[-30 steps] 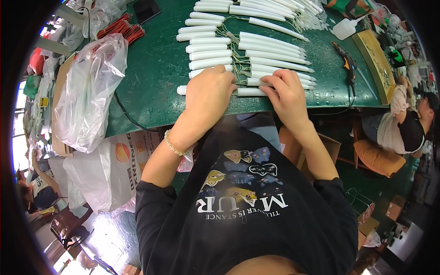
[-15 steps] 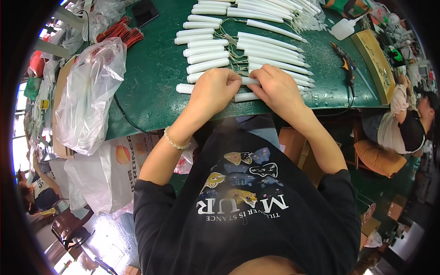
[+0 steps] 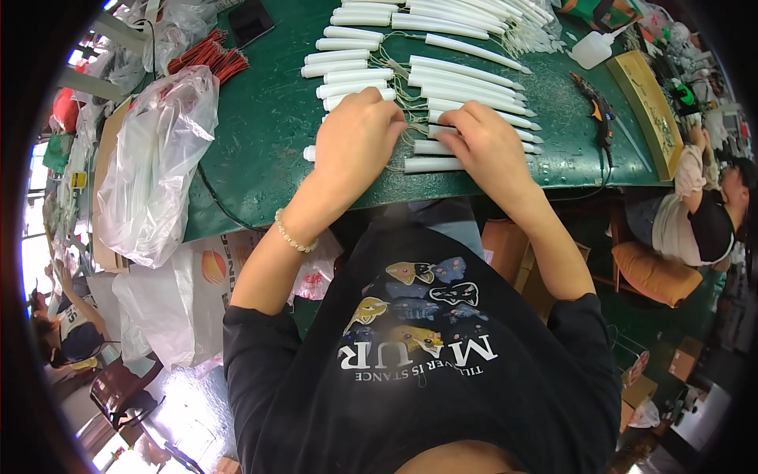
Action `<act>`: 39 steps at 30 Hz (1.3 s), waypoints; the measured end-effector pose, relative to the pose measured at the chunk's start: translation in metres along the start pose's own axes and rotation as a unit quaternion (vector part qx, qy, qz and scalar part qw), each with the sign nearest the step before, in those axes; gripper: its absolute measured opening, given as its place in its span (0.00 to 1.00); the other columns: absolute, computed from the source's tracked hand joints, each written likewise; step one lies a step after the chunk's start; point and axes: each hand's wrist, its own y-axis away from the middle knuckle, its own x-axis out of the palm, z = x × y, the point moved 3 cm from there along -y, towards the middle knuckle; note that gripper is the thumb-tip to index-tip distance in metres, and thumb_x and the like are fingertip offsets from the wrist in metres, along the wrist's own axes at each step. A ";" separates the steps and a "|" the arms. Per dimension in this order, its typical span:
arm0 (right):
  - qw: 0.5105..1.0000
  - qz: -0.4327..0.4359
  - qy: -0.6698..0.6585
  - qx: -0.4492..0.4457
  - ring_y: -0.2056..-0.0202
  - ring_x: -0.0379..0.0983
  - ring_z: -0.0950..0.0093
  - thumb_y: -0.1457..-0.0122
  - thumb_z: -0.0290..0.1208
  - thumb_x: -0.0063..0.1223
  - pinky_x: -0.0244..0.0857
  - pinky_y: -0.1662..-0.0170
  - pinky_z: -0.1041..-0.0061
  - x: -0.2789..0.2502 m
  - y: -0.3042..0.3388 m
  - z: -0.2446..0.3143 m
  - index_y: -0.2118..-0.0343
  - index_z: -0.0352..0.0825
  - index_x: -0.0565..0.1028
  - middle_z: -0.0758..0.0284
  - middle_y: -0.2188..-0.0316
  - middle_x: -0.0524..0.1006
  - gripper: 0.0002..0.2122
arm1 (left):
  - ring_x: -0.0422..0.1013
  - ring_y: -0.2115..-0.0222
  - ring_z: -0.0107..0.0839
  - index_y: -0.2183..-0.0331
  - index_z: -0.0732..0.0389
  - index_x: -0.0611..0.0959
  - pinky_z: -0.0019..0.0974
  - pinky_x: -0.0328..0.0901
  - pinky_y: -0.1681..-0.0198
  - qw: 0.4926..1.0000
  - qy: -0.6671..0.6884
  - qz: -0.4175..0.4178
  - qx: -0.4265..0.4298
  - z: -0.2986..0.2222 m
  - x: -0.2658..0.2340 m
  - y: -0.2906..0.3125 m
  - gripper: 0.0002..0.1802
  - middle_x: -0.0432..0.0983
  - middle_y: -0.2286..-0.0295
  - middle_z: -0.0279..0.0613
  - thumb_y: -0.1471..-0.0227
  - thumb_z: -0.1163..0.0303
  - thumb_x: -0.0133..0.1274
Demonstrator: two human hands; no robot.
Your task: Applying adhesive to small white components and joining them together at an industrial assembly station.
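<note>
My left hand (image 3: pixel 359 134) is curled over the near end of a row of short white tubes (image 3: pixel 355 76), its thumb and fingers pinched together; whatever they grip is hidden. To the right, my right hand (image 3: pixel 488 144) has thumb and fingers closed on a white candle-shaped tube (image 3: pixel 435 131) in a row of long pointed ones (image 3: pixel 466 81). Thin pale wires (image 3: pixel 407 99) run through the gap between both rows. Two more candle-shaped tubes lie below the right fingers, the nearest (image 3: pixel 430 164) by the table edge.
A green table (image 3: pixel 260 118) bears everything. On the right are a glue gun (image 3: pixel 598 114), a white squeeze bottle (image 3: pixel 594 50) and a shallow yellow box (image 3: pixel 643 110). A clear plastic bag (image 3: pixel 158 166) and red wires (image 3: pixel 209 57) lie left. A co-worker (image 3: pixel 695 213) sits at right.
Both hands have parted slightly and moved away from the single tube they shared. My left hand shifted left and farther up; the right hand is on a tube a little farther off.
</note>
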 end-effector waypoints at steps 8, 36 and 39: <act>0.989 0.080 0.124 0.006 0.70 0.69 0.67 0.56 0.32 0.57 0.64 0.68 0.71 0.008 -0.010 -0.005 0.74 0.35 0.74 0.67 0.76 0.70 0.08 | 0.68 0.70 0.39 0.79 0.60 0.82 0.40 0.65 0.68 0.991 -0.120 0.055 0.028 -0.008 0.011 -0.011 0.05 0.71 0.77 0.41 0.61 0.69 0.56; 0.999 0.015 0.048 -0.019 0.72 0.70 0.67 0.56 0.31 0.58 0.64 0.71 0.72 0.013 -0.012 -0.002 0.73 0.34 0.74 0.67 0.76 0.70 0.08 | 0.71 0.80 0.30 0.74 0.65 0.82 0.32 0.64 0.73 0.965 0.096 0.191 -0.150 0.020 0.005 -0.020 0.11 0.75 0.82 0.41 0.60 0.66 0.55; 0.999 0.018 0.042 -0.021 0.73 0.70 0.67 0.56 0.31 0.58 0.64 0.72 0.72 0.015 -0.013 0.003 0.73 0.34 0.74 0.67 0.76 0.70 0.08 | 0.70 0.82 0.30 0.75 0.65 0.82 0.32 0.64 0.75 0.955 0.164 0.186 -0.163 0.027 0.014 -0.016 0.11 0.74 0.84 0.42 0.61 0.66 0.55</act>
